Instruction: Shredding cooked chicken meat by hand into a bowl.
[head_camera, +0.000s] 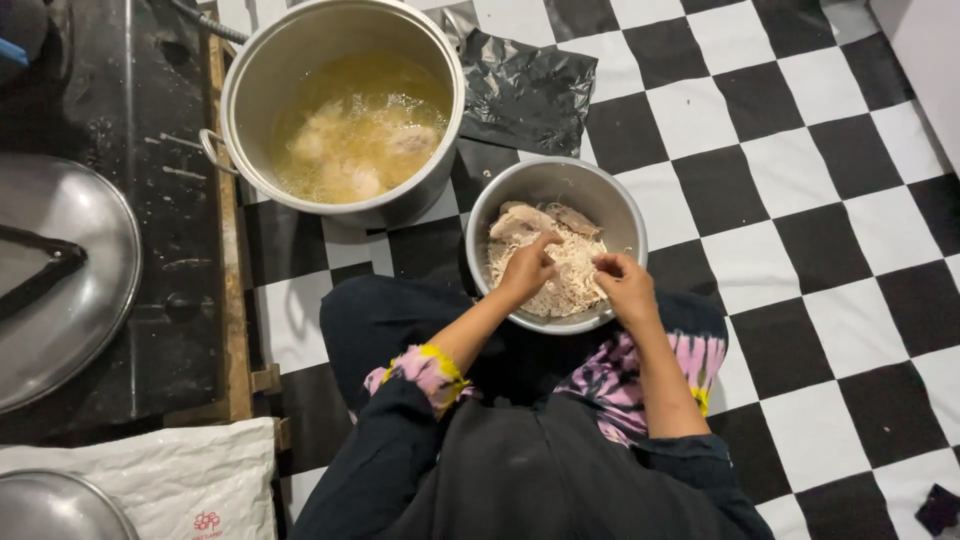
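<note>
A round metal bowl (620, 205) rests on my lap, holding a heap of pale shredded meat (565, 275) and two larger cooked pieces (525, 222) at its far side. My left hand (525, 268) hovers over the bowl's middle, fingertips pinched on a bit of meat. My right hand (625, 285) is at the bowl's near right rim, its fingers closed on thin shreds. Both forearms reach forward from tie-dye sleeves.
A big metal pot (300, 50) of yellowish broth with meat pieces stands on the checkered floor (800, 160) ahead left. A black plastic bag (525, 90) lies beside it. At left are a dark stove surface, a metal lid (60, 290), and a white sack (170, 480).
</note>
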